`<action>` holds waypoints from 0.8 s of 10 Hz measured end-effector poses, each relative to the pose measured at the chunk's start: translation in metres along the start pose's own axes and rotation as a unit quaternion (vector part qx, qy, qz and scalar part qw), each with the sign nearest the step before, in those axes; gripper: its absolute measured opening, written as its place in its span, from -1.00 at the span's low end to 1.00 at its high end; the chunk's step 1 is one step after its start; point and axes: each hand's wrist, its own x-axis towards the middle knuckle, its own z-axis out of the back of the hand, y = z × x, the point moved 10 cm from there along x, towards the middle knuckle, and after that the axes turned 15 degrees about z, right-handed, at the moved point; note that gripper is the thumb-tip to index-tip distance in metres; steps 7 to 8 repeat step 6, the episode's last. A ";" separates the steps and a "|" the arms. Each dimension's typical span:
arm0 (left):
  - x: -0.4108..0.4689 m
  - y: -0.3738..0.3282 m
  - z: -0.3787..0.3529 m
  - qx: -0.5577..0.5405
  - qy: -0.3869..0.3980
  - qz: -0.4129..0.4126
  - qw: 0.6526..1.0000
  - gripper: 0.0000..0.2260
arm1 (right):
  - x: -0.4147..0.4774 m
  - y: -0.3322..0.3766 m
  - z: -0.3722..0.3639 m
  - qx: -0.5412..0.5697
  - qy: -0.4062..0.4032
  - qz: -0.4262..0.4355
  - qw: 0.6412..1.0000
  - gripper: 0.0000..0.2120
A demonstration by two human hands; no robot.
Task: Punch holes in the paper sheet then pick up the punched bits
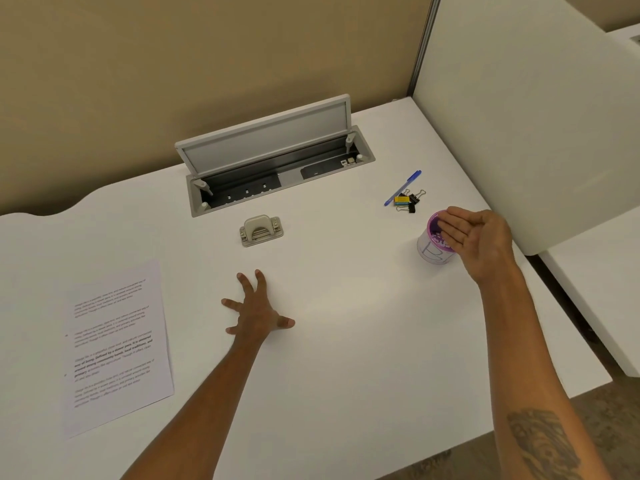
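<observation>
**Bits going into the cup: the last step, by the look of it**

Your right hand (474, 237) is cupped and tilted over the purple-rimmed cup (434, 245) at the right of the frame, fingers (450, 228) pressed together side by side above its mouth. I cannot tell whether any punched bits lie in the palm; they are too small to make out. Your left hand (254, 311) rests flat on the bare worktop (346, 341) in the centre, fingers spread wide, holding nothing.

The paper sheet (116, 344) lies flat at the lower left, well apart from both hands, with two small dark marks near its left edge that may be the holes. The hole punch (261, 231) sits above your left hand, below the open cable tray (277, 168). A blue pen (403, 187) and binder clips (410, 200) lie just above the cup.

Judging from this, the punching is done and you are emptying the gathered bits. Next, check the worktop under and around your left hand for strays, pinch them up, and carry them to the cup.
</observation>
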 end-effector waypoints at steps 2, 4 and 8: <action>0.001 0.002 0.000 -0.002 0.002 -0.001 1.000 0.21 | -0.001 0.027 0.005 -0.296 -0.062 0.170 0.938 -0.78; 0.001 0.003 0.001 -0.017 0.004 -0.002 1.000 0.20 | -0.014 0.041 -0.009 -0.455 -0.077 0.285 0.840 -0.80; -0.004 0.006 0.000 0.001 -0.011 -0.001 1.000 0.12 | -0.036 0.027 -0.042 -0.405 -0.054 0.329 0.851 -0.78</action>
